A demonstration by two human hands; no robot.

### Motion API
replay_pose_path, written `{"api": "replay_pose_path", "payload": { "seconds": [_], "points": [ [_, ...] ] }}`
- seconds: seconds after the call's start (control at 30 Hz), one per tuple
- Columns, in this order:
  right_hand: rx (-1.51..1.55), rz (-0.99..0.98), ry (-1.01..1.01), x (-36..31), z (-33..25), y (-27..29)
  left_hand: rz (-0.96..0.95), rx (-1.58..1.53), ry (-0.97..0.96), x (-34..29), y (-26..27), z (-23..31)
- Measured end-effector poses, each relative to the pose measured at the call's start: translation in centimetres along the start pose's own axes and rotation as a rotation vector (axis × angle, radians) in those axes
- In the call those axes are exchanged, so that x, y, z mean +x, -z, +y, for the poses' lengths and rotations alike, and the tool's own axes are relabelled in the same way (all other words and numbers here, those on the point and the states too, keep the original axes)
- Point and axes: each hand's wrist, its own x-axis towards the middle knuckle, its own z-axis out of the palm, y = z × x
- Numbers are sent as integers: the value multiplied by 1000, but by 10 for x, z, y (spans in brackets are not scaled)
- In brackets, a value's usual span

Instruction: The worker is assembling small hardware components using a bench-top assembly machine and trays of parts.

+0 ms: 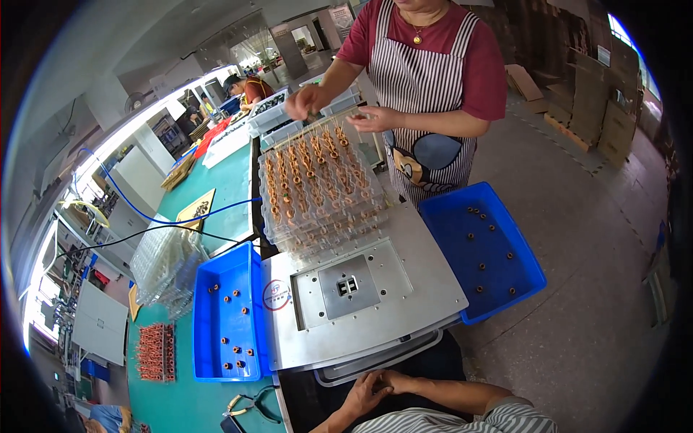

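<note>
My left hand (364, 393) and my right hand (392, 380) rest together in front of the metal machine (361, 346), fingers curled in and touching. Neither hand shows anything held. The machine's flat silver top has a recessed square plate (349, 287) with a small slotted opening in its middle. Behind it stands a stack of clear plastic trays (321, 206) filled with rows of copper-coloured coils. Across from me, a co-worker in a striped apron (422, 101) holds both hands over the stack's far edge; what their fingers hold is too small to tell.
A blue bin (231, 325) at left and another blue bin (491, 278) at right hold several small brown rings. On the green table (180, 404) are orange-red coils (156, 352), empty clear trays (162, 263) and pliers (253, 405). Cables cross at left. Another person sits farther back.
</note>
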Motion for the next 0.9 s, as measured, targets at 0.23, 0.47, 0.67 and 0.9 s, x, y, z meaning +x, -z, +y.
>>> {"api": "replay_pose_path", "payload": {
  "seconds": [0.23,0.47,0.67,0.9],
  "points": [
    [119,-28,86,3,13,-3,-95,72,75,13,-2,0],
    [379,-11,136,19,65,-12,-51,180,-137,44,-12,-40],
    [430,131,299,19,46,-25,-16,176,-51,30,0,-34],
    [288,74,144,24,74,-63,-84,96,-24,2,-10,-62]
  ]
}}
